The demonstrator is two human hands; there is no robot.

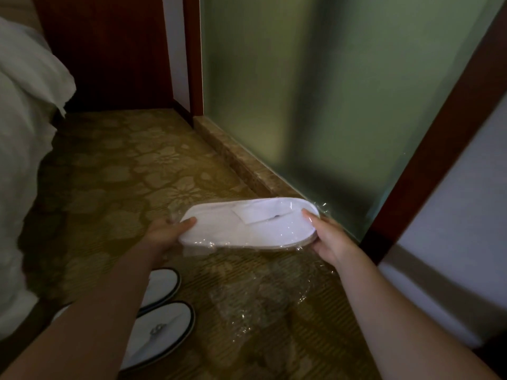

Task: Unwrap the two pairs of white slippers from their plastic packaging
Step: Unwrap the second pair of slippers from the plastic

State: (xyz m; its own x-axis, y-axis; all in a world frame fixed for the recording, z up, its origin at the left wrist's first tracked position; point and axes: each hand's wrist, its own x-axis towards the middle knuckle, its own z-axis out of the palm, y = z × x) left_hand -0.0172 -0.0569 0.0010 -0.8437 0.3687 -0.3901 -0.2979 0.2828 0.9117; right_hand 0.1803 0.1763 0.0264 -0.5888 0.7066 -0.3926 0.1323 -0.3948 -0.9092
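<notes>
I hold a flat pair of white slippers in clear plastic wrap [248, 224] level above the carpet, mid-frame. My left hand [167, 233] grips its left end and my right hand [327, 238] grips its right end, thumbs on top. Two unwrapped white slippers with dark trim [162, 325] lie on the floor at lower left, partly hidden by my left forearm. An empty crumpled clear wrapper [263, 305] lies on the carpet below the held packet.
White bedding [24, 133] hangs at the left. A frosted glass panel [329, 91] with a stone sill [236, 157] and dark wooden frames borders the right. Patterned gold carpet [123, 174] runs between them.
</notes>
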